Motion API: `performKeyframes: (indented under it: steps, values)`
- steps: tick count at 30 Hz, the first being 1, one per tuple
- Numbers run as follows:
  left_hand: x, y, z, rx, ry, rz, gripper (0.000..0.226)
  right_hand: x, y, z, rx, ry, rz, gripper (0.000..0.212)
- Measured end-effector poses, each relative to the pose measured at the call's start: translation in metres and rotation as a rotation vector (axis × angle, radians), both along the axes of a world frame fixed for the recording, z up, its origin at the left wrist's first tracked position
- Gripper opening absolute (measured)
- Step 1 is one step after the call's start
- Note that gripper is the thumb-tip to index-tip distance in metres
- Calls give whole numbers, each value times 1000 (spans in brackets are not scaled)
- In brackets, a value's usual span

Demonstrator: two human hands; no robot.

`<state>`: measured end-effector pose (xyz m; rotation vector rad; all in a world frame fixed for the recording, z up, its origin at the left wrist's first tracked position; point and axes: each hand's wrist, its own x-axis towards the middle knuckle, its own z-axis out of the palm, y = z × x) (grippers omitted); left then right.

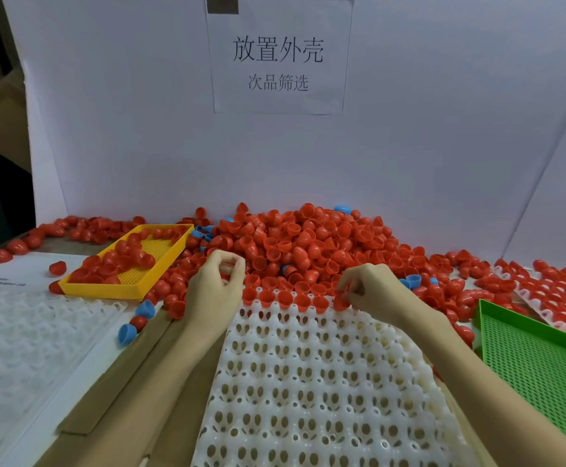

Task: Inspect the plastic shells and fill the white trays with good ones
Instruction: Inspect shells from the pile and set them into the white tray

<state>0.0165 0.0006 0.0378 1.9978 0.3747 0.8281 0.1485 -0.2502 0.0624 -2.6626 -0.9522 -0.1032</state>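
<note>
A big heap of red plastic shells (308, 244) lies against the back wall, with a few blue shells (342, 208) mixed in. In front of me a white tray (325, 382) with rows of holes holds several red shells (285, 298) along its far edge. My left hand (216, 288) hovers at the tray's far left corner, thumb and fingers curled round a red shell. My right hand (369, 291) pinches a red shell (341, 302) at the right end of that filled row.
A yellow basket (120, 284) with several red shells sits at the left. A green basket (537, 362) stands at the right, beyond it another white tray (524, 294) filled with red shells. A clear tray (22, 332) lies at the left on paper, with loose blue shells (127, 333) beside it.
</note>
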Motion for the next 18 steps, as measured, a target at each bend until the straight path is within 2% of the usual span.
performKeyframes:
  steps: [4,10,15,18]
  values:
    - [-1,3,-2,32,21,6,10,8,13,-2,-111,10,18,19]
    - [-1,-1,0,37,44,-33,11,13,20,-6,-130,44,16,15]
    - [-4,-2,2,34,52,-63,12,11,11,-3,-56,70,-3,12]
    - [-4,-3,3,22,48,-100,11,2,-4,0,131,86,-19,8]
